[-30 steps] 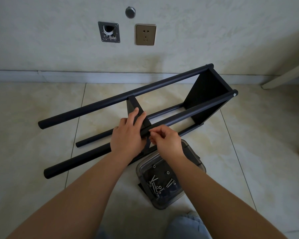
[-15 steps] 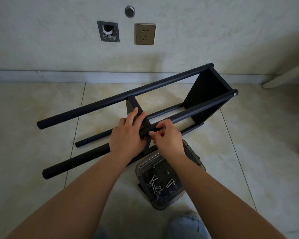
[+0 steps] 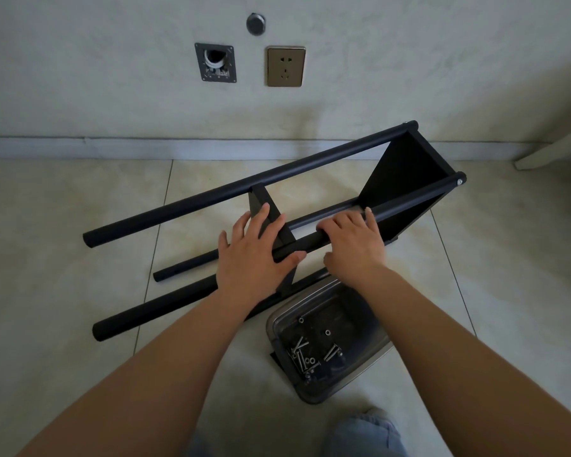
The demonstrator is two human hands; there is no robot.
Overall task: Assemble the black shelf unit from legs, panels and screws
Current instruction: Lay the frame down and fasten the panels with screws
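My left hand lay flat, fingers spread, on the small black middle panel while my right hand curled over the near black tubular leg of the floor-laid shelf frame; steady, even pressure should seat the joint squarely.

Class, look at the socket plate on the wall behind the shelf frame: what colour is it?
The socket plate is a brownish gold, seen in the head view, the only one.

No text, label, brand or number can be read anywhere, not on the black shelf unit and not on the wall socket.
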